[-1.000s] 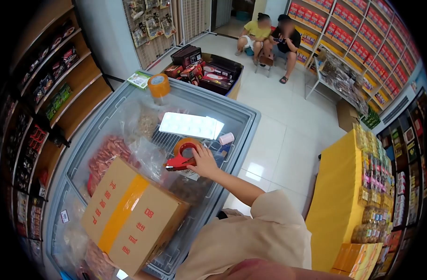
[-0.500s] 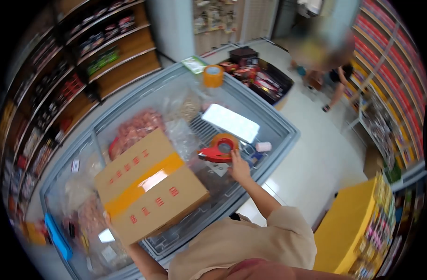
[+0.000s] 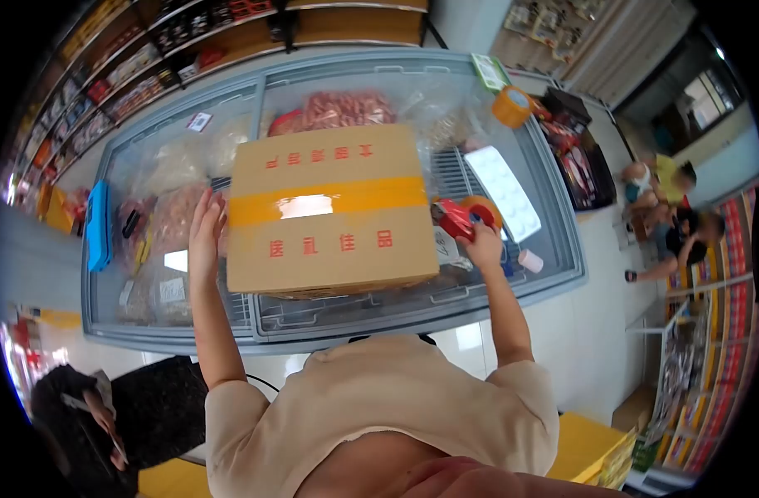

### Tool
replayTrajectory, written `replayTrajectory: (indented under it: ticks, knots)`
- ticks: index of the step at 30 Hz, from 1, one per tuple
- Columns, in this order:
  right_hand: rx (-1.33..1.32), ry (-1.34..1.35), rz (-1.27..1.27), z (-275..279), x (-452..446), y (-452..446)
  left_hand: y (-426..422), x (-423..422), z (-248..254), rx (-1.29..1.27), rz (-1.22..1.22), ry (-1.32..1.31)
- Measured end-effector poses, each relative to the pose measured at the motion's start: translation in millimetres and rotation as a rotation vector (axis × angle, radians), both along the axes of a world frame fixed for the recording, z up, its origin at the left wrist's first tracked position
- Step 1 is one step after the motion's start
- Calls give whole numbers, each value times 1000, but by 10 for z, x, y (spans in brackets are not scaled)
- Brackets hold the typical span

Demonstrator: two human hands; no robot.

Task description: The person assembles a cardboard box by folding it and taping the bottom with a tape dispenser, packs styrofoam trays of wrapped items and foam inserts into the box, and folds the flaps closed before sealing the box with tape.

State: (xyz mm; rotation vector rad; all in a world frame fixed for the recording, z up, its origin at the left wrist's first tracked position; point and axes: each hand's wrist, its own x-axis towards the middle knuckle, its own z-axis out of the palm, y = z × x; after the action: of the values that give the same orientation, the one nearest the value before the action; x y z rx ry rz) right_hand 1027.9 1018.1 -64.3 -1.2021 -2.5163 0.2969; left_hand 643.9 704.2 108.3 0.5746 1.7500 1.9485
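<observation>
A cardboard box (image 3: 329, 274) with red printed characters rests on the glass top of a chest freezer (image 3: 172, 334). A strip of yellow tape (image 3: 379, 193) runs across its upper face. My left hand (image 3: 205, 236) is by the box's left side, fingers extended and holding nothing; whether it touches the cardboard I cannot tell. Wrapped around a red tape dispenser (image 3: 456, 219), my right hand (image 3: 484, 247) is just off the box's right side. An orange tape roll is fitted in the dispenser. Bags of frozen food (image 3: 346, 109) show through the glass.
Another orange tape roll (image 3: 512, 106), a white panel with round bumps (image 3: 504, 195) and a small pink cylinder (image 3: 529, 261) lie toward the freezer's right. A blue object (image 3: 100, 226) hangs on its left edge. People sit at right; another person (image 3: 80, 415) is at lower left.
My view has turned, so the box now appears squarer in front of me. My left hand, mostly hidden before, now shows at the box's left side. The dispenser is closer to the box.
</observation>
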Motion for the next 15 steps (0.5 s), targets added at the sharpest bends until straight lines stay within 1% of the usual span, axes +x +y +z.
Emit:
replayTrajectory:
  ticks: [1,2,3,4,5,6,7,9,10,11,12,13,15]
  knots:
    - [-29,35,-15,168,1,6,-49,52,119,15,30,8]
    - [-25,95,-114,475,-26,-81,-94,99,238,9,55,153]
    - [-263,350,-141,550,36,-27,-119,160,359,-7,70,295]
    - [-502,604,-175,636,141,47,-143,269,494,26,103,360]
    - [-684,748,-155,1001,242,-24,-208,298,510,28,98,361]
    - [-735,971,-50,1081,354,3,-273,314,503,11,26,388]
    - [-766,1097,12,1237,414,-40,-316,345,513,-6,-47,415]
    - [-831,1139,200,1688,517,-202,-241,613,667,-7,-112,437]
    - [-817,1146,194,1828,560,-249,-211,707,699,-1,-260,422]
    - [-854,1088,286,1936,613,-303,-173,803,711,2,-410,405]
    - [-889,1026,377,2030,658,-357,-114,905,708,28,-545,329]
    - [-878,1031,371,2109,692,-415,-44,1015,709,53,-677,252]
    - [-898,747,646,2254,712,-520,118,1278,759,83,-942,-47]
